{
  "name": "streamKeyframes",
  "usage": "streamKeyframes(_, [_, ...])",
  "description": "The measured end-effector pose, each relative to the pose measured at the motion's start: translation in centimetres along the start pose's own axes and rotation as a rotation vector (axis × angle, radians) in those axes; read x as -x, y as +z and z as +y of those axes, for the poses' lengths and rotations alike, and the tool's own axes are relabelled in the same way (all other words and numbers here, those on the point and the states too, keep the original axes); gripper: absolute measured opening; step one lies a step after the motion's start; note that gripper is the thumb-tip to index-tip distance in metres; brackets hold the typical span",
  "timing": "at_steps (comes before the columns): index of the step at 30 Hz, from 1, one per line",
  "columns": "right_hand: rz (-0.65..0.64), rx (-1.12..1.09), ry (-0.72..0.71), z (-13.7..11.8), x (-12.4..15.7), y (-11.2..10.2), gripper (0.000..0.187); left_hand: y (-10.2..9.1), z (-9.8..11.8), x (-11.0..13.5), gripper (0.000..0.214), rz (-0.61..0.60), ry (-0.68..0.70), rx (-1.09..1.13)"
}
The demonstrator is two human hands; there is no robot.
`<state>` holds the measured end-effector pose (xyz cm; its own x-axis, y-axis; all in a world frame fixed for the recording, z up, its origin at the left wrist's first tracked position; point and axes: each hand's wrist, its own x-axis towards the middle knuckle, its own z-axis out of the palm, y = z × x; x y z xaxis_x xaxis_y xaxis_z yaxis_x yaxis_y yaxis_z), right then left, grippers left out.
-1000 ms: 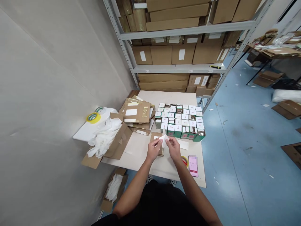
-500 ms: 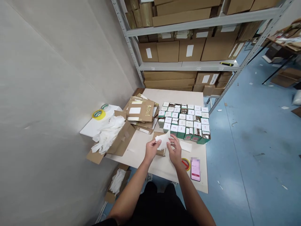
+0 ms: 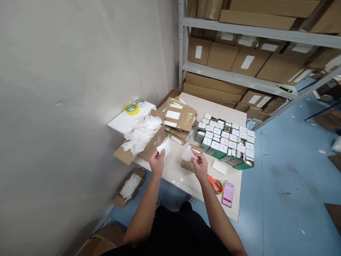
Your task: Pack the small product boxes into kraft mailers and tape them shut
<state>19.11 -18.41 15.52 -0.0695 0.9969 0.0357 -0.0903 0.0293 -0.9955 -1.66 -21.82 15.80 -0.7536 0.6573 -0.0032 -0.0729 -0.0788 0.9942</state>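
My left hand pinches a white piece of paper beside the open carton that is heaped with crumpled white paper. In my right hand is another thin white sheet, pinched between thumb and fingers. That sheet hangs over a small flat brown cardboard piece on the table and partly covers it. A wide gap separates the two hands. Several rows of small white-topped green boxes stand just beyond my right hand.
Flattened cardboard is piled at the table's back left. Near the right edge lie a phone, an orange tape dispenser and a white slip. Tape rolls rest by the wall. Metal shelving with cartons stands behind.
My hands have moved apart, each now with its own white paper; before, both were together at one sheet. The left hand has gone toward the carton, and the view has turned left.
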Motion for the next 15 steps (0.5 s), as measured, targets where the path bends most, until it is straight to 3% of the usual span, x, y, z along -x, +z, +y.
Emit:
streamKeyframes(3, [-0.172, 0.013, 0.069, 0.8, 1.5, 7.0, 0.029, -6.2, 0.6, -0.7, 0.043, 0.117, 0.056, -0.052])
streamKeyframes(8, [-0.455, 0.036, 0.201, 4.2, 4.2, 18.6, 0.036, -18.6, 1.5, -2.7, 0.044, 0.38, 0.082, -0.103])
streamKeyframes(15, [-0.751, 0.256, 0.303, 15.4, 9.0, 32.3, 0.037, -34.8, 0.5, -2.9, 0.047, 0.67, 0.047, -0.111])
